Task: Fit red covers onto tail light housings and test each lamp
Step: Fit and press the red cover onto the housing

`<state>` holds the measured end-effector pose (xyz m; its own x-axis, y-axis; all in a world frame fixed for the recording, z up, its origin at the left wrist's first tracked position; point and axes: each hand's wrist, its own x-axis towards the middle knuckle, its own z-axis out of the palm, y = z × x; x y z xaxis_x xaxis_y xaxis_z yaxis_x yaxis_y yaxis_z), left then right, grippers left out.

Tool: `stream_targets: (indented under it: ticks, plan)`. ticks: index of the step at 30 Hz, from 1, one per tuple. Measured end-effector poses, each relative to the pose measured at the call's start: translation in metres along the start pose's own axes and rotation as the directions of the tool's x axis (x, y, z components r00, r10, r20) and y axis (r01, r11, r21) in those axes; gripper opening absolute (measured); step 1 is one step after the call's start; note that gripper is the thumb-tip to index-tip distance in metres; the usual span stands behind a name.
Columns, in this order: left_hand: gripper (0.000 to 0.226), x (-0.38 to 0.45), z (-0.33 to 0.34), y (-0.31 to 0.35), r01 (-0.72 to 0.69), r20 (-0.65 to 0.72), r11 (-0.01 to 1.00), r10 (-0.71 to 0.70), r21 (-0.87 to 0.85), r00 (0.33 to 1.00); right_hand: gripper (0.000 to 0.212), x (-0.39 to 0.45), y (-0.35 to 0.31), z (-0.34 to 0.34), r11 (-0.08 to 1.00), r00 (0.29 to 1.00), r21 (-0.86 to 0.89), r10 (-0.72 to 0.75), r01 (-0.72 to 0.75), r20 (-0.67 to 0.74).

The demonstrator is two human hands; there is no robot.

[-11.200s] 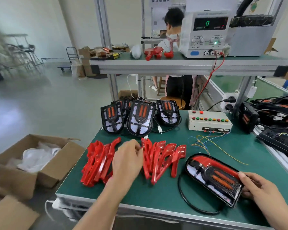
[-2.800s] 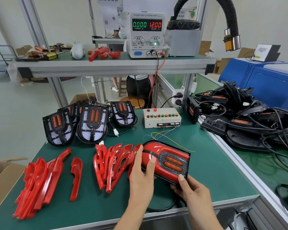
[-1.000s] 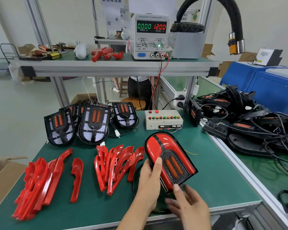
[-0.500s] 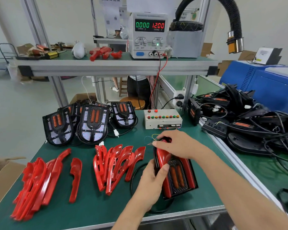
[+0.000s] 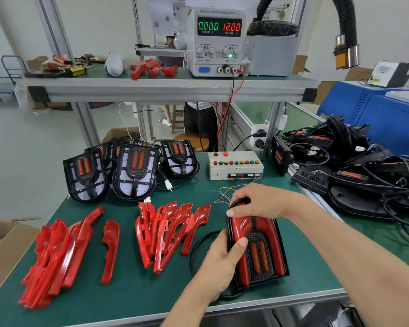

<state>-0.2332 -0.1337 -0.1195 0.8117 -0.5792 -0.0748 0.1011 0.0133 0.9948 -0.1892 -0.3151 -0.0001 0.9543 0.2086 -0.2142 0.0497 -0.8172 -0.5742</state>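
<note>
A green-matted workbench (image 5: 132,293) fills the near view, with a grey floor (image 5: 28,152) falling away to the left and pale walls beyond. On the mat near the right edge lies the tail light housing (image 5: 257,251) with red covers fitted. The left hand (image 5: 219,267) grips its left side, thumb laid on the red face; the right hand (image 5: 262,204) curls over its rounded far end, holding it. To the left lie two heaps of loose red covers (image 5: 170,232) and (image 5: 54,258), with a single one between them. Farther back, bare black housings (image 5: 132,171) stand leaning in a cluster, beside a beige button box (image 5: 234,165) trailing coloured wires. An upper shelf (image 5: 170,87) carries a power supply (image 5: 219,41) (display reading 0.000 and 12.00) and a black extraction hose (image 5: 345,27) hangs at the right. A tangle of black lamps and cables (image 5: 354,171) piles up on the right, before a blue cabinet (image 5: 392,119). A cardboard box (image 5: 3,251) sits low at the left.
</note>
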Motion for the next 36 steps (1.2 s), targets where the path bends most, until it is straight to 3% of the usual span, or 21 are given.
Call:
stream_targets:
  ticks: [8,13,21,26,30,33,36]
  plan:
    - [0.061,0.004,0.001,0.001,0.002,-0.010,1.000,-0.002,-0.018,1.000,0.025,0.001,0.009,0.001,0.997,0.998,0.054,-0.047,0.048,-0.031]
    - [0.054,0.004,0.001,0.003,0.006,0.001,1.000,-0.006,-0.019,1.000,0.027,0.003,0.012,0.003,0.997,0.997,0.060,-0.050,0.053,-0.061]
    - [0.046,0.007,0.001,0.006,0.004,0.001,1.000,-0.004,0.021,1.000,0.049,-0.004,0.014,0.001,0.996,0.995,0.078,0.055,-0.048,-0.083]
    - [0.058,0.006,0.007,0.006,-0.051,-0.144,0.982,0.078,0.182,0.987,0.046,-0.004,0.017,0.004,0.990,0.986,0.102,0.110,-0.097,-0.128]
    - [0.045,-0.005,0.014,0.006,-0.025,-0.271,0.978,0.083,0.209,0.959,0.021,-0.007,0.026,0.002,0.963,0.969,0.233,0.176,-0.133,-0.174]
    - [0.043,-0.016,0.015,0.003,0.013,-0.343,0.972,0.070,0.234,0.937,0.044,-0.010,0.037,0.000,0.887,0.927,0.400,0.325,-0.229,-0.190]
    - [0.035,-0.017,0.016,0.006,0.012,-0.335,0.978,0.060,0.208,0.940,0.055,-0.017,0.041,0.003,0.740,0.879,0.592,0.465,-0.319,-0.108]
